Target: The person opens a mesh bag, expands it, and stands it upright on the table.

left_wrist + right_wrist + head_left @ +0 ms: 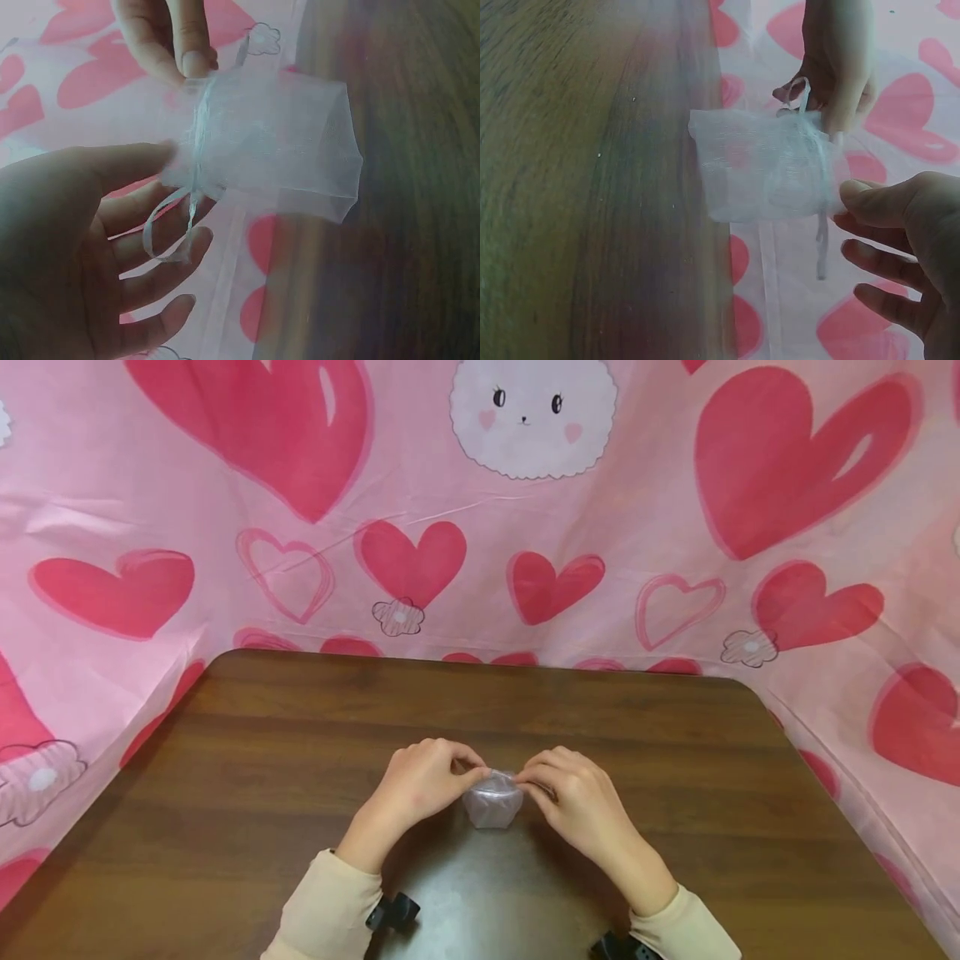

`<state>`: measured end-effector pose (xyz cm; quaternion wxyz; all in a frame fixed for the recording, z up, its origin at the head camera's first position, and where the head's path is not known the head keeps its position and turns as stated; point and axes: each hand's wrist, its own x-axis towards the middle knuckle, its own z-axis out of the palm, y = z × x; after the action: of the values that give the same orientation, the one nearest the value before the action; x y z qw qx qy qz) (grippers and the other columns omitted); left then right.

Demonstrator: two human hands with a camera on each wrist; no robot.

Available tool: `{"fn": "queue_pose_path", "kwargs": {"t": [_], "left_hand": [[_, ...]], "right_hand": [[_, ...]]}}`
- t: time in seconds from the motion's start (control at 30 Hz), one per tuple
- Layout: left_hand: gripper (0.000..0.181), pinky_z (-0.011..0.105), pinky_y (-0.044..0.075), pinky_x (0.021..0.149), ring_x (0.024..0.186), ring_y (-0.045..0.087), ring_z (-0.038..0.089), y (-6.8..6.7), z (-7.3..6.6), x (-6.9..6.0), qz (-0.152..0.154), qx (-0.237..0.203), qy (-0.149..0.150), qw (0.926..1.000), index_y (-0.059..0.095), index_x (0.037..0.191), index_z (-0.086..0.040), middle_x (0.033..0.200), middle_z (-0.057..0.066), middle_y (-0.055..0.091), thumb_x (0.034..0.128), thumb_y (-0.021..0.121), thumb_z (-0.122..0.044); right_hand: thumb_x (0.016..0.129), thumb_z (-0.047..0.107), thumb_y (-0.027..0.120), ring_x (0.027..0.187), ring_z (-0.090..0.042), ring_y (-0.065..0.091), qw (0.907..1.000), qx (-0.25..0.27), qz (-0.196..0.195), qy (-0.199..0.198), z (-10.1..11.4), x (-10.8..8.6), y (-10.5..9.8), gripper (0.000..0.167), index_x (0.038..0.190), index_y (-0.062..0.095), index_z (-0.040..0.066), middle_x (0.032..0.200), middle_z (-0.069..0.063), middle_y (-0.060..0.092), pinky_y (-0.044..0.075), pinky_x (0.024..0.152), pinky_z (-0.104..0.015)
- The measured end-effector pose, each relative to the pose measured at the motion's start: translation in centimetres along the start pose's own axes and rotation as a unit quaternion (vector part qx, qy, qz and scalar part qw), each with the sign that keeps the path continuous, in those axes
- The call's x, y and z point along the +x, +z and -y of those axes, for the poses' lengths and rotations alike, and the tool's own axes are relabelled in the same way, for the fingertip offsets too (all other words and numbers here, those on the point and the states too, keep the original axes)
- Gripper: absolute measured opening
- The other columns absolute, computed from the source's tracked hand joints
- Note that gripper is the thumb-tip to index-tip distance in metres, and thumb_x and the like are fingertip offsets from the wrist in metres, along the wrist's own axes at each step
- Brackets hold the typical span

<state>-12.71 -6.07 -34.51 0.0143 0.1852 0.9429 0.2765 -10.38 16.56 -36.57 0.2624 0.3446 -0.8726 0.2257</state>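
A small sheer white organza drawstring bag point(492, 803) hangs between both hands above the table. My left hand point(425, 781) pinches the left side of its top edge between thumb and forefinger. The right hand point(576, 795) pinches the opposite corner of the mouth. In the left wrist view the bag point(289, 146) looks see-through, with a ribbon drawstring point(199, 142) gathered below the mouth and a loop hanging near the left fingers. The other ribbon end point(822, 251) dangles by the right fingers in the right wrist view. Whether anything lies inside, I cannot tell.
The dark brown wooden table point(300, 727) spreads out beneath the hands. Behind it and at both sides hangs a pink cloth point(420, 468) printed with red hearts. Black camera mounts point(393, 912) sit at the wrists, beside the beige sleeves point(326, 902).
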Motion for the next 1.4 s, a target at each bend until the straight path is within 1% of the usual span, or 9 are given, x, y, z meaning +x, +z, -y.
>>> {"fn": "queue_pose_path", "kwargs": {"t": [0.2, 0.5, 0.6, 0.73, 0.9, 1.1, 1.17, 1.27, 1.4], "left_hand": [[0.006, 0.032, 0.041, 0.059, 0.068, 0.059, 0.005, 0.0, -0.1, -0.2, -0.012, 0.012, 0.014, 0.9998, 0.078, 0.087, -0.033, 0.075, -0.019, 0.066, 0.0882, 0.073, -0.037], [0.006, 0.032, 0.04, 0.057, 0.063, 0.055, 0.004, -0.1, -0.1, -0.4, -0.015, 0.015, 0.022, 0.9995, 0.078, 0.087, -0.033, 0.072, -0.02, 0.064, 0.0881, 0.074, -0.036], [0.006, 0.032, 0.04, 0.057, 0.063, 0.055, 0.003, -0.1, -0.2, -0.4, -0.022, 0.02, 0.027, 0.9992, 0.078, 0.086, -0.032, 0.071, -0.019, 0.064, 0.088, 0.074, -0.036], [0.005, 0.031, 0.041, 0.057, 0.065, 0.058, 0.004, -0.1, -0.3, -0.4, -0.027, 0.034, 0.031, 0.9986, 0.078, 0.087, -0.031, 0.073, -0.018, 0.066, 0.0876, 0.075, -0.034], [0.006, 0.03, 0.041, 0.056, 0.066, 0.059, 0.005, 0.1, -0.6, -0.4, -0.029, 0.041, 0.035, 0.9981, 0.079, 0.087, -0.03, 0.074, -0.017, 0.067, 0.0876, 0.074, -0.033], [0.005, 0.029, 0.041, 0.053, 0.063, 0.06, 0.007, 0.3, -0.5, -0.4, -0.056, 0.038, 0.033, 0.9972, 0.079, 0.085, -0.028, 0.072, -0.016, 0.067, 0.0867, 0.075, -0.03], [0.005, 0.029, 0.04, 0.052, 0.063, 0.06, 0.008, 0.4, -0.6, -0.4, -0.056, 0.036, 0.031, 0.9973, 0.079, 0.085, -0.028, 0.072, -0.016, 0.068, 0.0868, 0.075, -0.03], [0.005, 0.029, 0.041, 0.054, 0.064, 0.06, 0.009, 0.4, -0.7, -0.4, -0.043, 0.034, 0.026, 0.9981, 0.079, 0.085, -0.028, 0.073, -0.017, 0.067, 0.0854, 0.077, -0.032], [0.006, 0.03, 0.041, 0.056, 0.063, 0.058, 0.008, 0.4, -0.8, -0.6, -0.018, 0.038, 0.011, 0.999, 0.077, 0.083, -0.028, 0.07, -0.02, 0.065, 0.0826, 0.078, -0.034]], "right_hand": [[0.075, 0.005, 0.085, 0.081, -0.008, 0.062, 0.9999, 0.004, 0.006, -0.009, 0.1, 0.1, 0.1, 0.018, 0.086, 0.076, 0.016, 0.087, 0.009, 0.069, 0.051, 0.07, -0.03], [0.078, 0.008, 0.084, 0.08, -0.007, 0.061, 0.9995, 0.024, 0.017, 0.01, 0.1, 0.1, -0.1, 0.017, 0.089, 0.074, 0.018, 0.087, 0.012, 0.069, 0.05, 0.069, -0.03], [0.079, 0.011, 0.083, 0.077, -0.008, 0.061, 0.9992, 0.027, 0.018, 0.024, 0.3, 0.2, -0.2, 0.016, 0.09, 0.074, 0.018, 0.086, 0.012, 0.069, 0.049, 0.066, -0.029], [0.08, 0.015, 0.084, 0.072, -0.01, 0.062, 0.997, 0.021, 0.02, 0.072, 0.7, 0.5, -0.2, 0.014, 0.09, 0.075, 0.02, 0.083, 0.013, 0.069, 0.049, 0.063, -0.028], [0.078, 0.02, 0.086, 0.068, -0.008, 0.061, 0.9888, -0.007, 0.054, 0.139, 1.5, 1.2, -0.2, 0.013, 0.086, 0.076, 0.022, 0.076, 0.014, 0.065, 0.047, 0.06, -0.026], [0.078, 0.023, 0.085, 0.058, 0.0, 0.052, 0.9769, -0.03, 0.125, 0.171, 1.9, 2.3, 0.0, 0.008, 0.081, 0.077, 0.022, 0.062, 0.018, 0.057, 0.042, 0.052, -0.027], [0.08, 0.022, 0.084, 0.056, 0.0, 0.051, 0.9734, -0.03, 0.143, 0.177, 2.0, 2.5, 0.1, 0.006, 0.081, 0.078, 0.022, 0.06, 0.018, 0.056, 0.041, 0.052, -0.028], [0.081, 0.019, 0.082, 0.055, -0.001, 0.049, 0.9713, -0.037, 0.152, 0.179, 2.0, 2.6, 0.2, 0.006, 0.079, 0.077, 0.021, 0.059, 0.017, 0.056, 0.042, 0.052, -0.029], [0.08, 0.016, 0.081, 0.055, -0.003, 0.048, 0.9726, -0.048, 0.142, 0.178, 2.1, 2.6, 0.4, 0.009, 0.076, 0.075, 0.021, 0.06, 0.016, 0.055, 0.041, 0.051, -0.029]]}}
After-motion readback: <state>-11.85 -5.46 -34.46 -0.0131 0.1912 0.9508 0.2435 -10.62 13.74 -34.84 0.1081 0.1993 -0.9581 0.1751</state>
